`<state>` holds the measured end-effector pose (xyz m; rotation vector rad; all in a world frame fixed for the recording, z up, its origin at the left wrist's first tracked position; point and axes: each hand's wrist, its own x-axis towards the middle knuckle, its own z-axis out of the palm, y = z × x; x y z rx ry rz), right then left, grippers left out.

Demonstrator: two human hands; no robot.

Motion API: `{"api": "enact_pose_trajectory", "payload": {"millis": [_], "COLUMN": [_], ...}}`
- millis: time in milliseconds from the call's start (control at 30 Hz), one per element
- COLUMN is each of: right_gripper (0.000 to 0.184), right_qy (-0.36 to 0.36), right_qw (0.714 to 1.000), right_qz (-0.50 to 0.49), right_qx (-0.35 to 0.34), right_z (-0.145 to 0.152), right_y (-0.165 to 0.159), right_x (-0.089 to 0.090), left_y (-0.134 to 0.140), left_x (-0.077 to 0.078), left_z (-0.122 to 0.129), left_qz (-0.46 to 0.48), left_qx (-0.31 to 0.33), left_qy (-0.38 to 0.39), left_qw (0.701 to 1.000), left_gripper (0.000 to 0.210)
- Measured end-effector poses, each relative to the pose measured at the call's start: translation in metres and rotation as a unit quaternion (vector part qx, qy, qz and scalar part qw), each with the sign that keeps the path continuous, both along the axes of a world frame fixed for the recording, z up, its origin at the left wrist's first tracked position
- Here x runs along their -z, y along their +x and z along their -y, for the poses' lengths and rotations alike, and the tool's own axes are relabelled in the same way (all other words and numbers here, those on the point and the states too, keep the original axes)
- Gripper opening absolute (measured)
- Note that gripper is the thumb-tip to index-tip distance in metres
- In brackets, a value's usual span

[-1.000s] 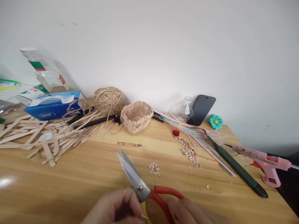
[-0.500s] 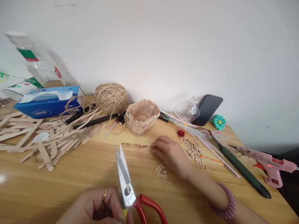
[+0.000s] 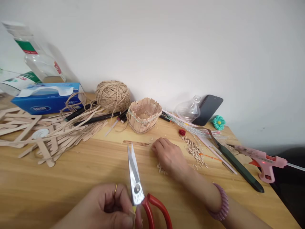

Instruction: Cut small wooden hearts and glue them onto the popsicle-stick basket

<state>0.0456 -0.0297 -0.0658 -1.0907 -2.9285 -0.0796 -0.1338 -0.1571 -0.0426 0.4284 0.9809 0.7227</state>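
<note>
My left hand [image 3: 111,206] is closed at the bottom of the view, gripping a pair of red-handled scissors [image 3: 137,187] near the pivot. The blades point up and are slightly parted. A small pale piece, perhaps wood, also shows at the thumb tip. My right hand [image 3: 168,156] rests on the table with fingers bent together and tips turned down; whatever they pinch is hidden. Under its edge lie small wood chips [image 3: 161,169], partly covered. A pointed wooden stick [image 3: 135,143] with dark marks lies left of its fingertips, beyond the scissors.
A basket made of wooden sticks [image 3: 143,124] stands behind, beside a ball of twine [image 3: 113,95]. Loose craft sticks [image 3: 47,149] and a blue tissue box [image 3: 47,103] are left. Right are more chips [image 3: 195,152], a green-handled tool [image 3: 240,168], a phone [image 3: 207,109] and a pink glue gun [image 3: 264,162].
My right hand has come over the small chip pile, partly covering it. The scissors in my left hand have shifted right and stay slightly parted. The whole view has moved a little.
</note>
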Motion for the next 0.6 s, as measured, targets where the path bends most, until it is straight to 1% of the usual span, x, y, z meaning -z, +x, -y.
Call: {"api": "enact_pose_trajectory", "payload": {"millis": [100, 167, 300, 400, 500, 600], "right_gripper": [0.019, 0.017, 0.012, 0.010, 0.013, 0.018], "right_qy": [0.016, 0.020, 0.020, 0.025, 0.030, 0.036], "right_qw": [1.000, 0.999, 0.993, 0.983, 0.967, 0.952], "right_qz": [0.016, 0.029, 0.072, 0.114, 0.155, 0.182], "right_qx": [0.005, -0.013, -0.086, -0.144, -0.201, -0.244], "right_z": [0.001, -0.002, -0.014, -0.022, -0.024, -0.022], "right_y": [-0.001, 0.001, 0.004, 0.002, -0.003, -0.007], "right_x": [-0.002, -0.005, -0.013, -0.020, -0.029, -0.034], "left_y": [0.002, 0.002, 0.001, 0.001, -0.001, -0.002], "left_x": [-0.002, -0.004, -0.004, -0.002, 0.002, 0.005], "left_z": [0.007, 0.012, 0.018, 0.020, 0.019, 0.016], "left_qz": [-0.008, -0.015, -0.010, 0.003, 0.006, 0.006], "left_qx": [-0.004, -0.001, -0.004, -0.005, 0.002, 0.003], "left_qy": [0.016, 0.023, 0.046, 0.060, 0.072, 0.067], "left_qw": [1.000, 1.000, 0.999, 0.998, 0.997, 0.998], "left_gripper": [0.036, 0.036, 0.035, 0.034, 0.033, 0.032]}}
